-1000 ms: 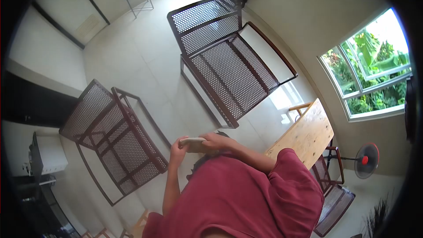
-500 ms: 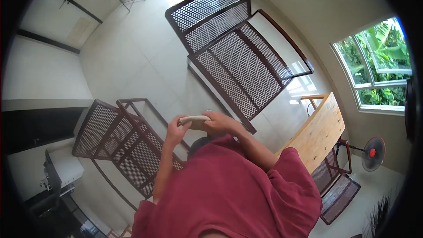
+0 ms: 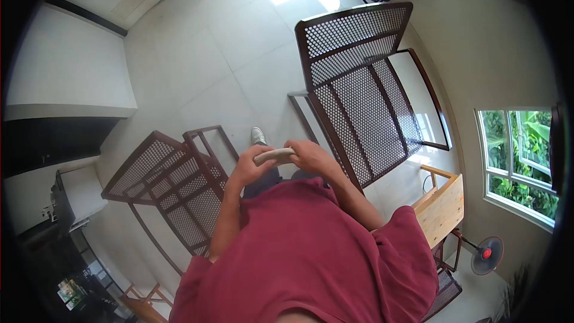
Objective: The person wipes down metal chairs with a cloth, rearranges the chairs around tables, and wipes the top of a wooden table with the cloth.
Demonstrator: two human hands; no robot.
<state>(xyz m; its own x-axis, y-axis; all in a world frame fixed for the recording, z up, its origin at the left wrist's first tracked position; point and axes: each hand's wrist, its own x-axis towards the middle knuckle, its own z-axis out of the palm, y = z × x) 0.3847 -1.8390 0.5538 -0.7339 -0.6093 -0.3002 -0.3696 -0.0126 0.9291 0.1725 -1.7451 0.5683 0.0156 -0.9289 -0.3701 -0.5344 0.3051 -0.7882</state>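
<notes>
In front of my dark red shirt, my left hand (image 3: 247, 167) is closed around one end of a pale beige-grey folded cloth-like thing (image 3: 275, 155). My right hand (image 3: 308, 157) grips its other end, with the thumb side toward the left. The thing spans the short gap between both hands and bends slightly. Its exact kind is unclear. A white shoe (image 3: 258, 136) shows on the floor just beyond my hands.
A dark perforated metal bench (image 3: 365, 113) stands ahead to the right, with a similar chair (image 3: 179, 185) at left. A wooden table (image 3: 445, 206) and a fan (image 3: 487, 255) are at right, below the window (image 3: 517, 155). Tiled floor (image 3: 197, 72) stretches ahead.
The view has shifted, so the bench, table and window sit further right and lower. A white shoe has come into view. Both hands still hold the folded thing.
</notes>
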